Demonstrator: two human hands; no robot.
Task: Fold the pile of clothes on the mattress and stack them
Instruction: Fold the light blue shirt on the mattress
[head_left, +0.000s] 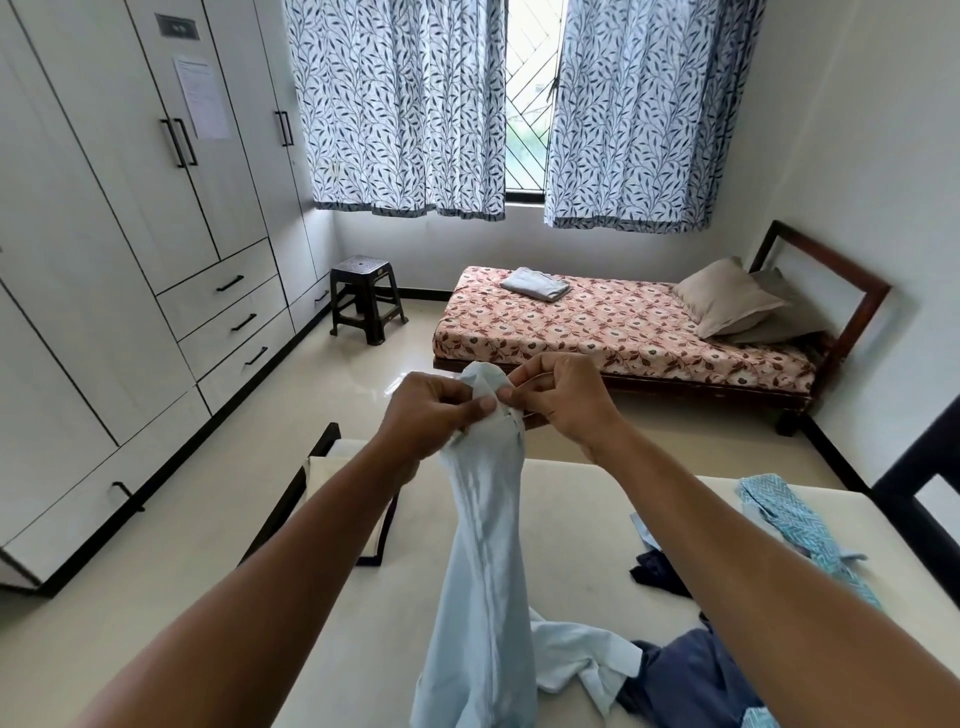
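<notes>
Head camera, looking forward and down: two bare arms reach out from the near edge and meet in the middle of the picture, holding up a pale blue shirt (483, 545). The left hand (431, 410) has its fingers curled, with the thumb pressing the top of the cloth against them. The right hand (561, 395), touching it from the right, pinches the same bunched top edge between thumb and fingertips. The shirt hangs straight down from the hands in a long, narrow, creased drape, and its lower end trails onto a cream mattress (571, 509) below. To the right on the mattress lie the other unfolded clothes: a dark blue garment (685, 675) near the shirt's tail, a small dark piece (660, 569) beyond it, and a teal patterned garment (795, 519) toward the right edge. The shirt looks thin, light and limp, so it will probably sag and twist unless held at two separated points such as the shoulders or collar corners, then laid flat to fold. Across the room stands a bed (597, 322) with a floral sheet, a folded cloth (535, 283) and pillows (727, 296). A dark stool (366, 299), a white wardrobe (130, 234) on the left and leaf-print curtains (400, 104) fill the far side.
</notes>
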